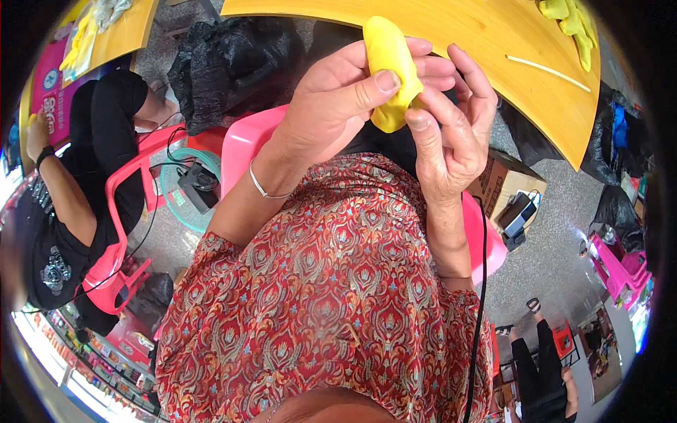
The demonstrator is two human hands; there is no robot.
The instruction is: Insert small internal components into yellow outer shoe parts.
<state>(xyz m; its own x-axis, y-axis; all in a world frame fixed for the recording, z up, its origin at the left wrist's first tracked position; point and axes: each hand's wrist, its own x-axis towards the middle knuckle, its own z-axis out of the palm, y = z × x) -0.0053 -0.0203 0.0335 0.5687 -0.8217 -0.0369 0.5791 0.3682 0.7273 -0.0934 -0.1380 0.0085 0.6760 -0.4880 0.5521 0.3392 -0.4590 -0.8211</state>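
Yellow fruit piece [391, 70], smooth and soft-looking, sits pinched between both hands, raised above the lap and just short of the wooden table [451, 35] edge. Left hand [331, 106] wraps it from the left side, thumb pressed flat across the front, fingers curled behind. Right hand [451, 134] closes on the lower right part, thumb tip on the bottom end, fingers bent over the far side. Neither hand is spread; both are closed on the piece, touching each other at the fingertips. Thin bracelet [262, 189] on the left wrist.

Step judged: working the piece open or squeezing something out of it, mid-grip, not yet split as far as can be seen. Next move probably calls for steady thumb pressure on the lower end while the left hand keeps the body from slipping; the flesh looks soft, so too much squeeze could mash it.

Beyond the hands: more yellow pieces [572, 21] lie on the table to the far right, a pale thin strip [549, 69] near them. Below the hands a pink plastic chair [243, 148] and a black bag [226, 67] to the left. Another person in black [77, 211] sits far left on a red chair [123, 268]. Cardboard box [504, 183] right of the right forearm.
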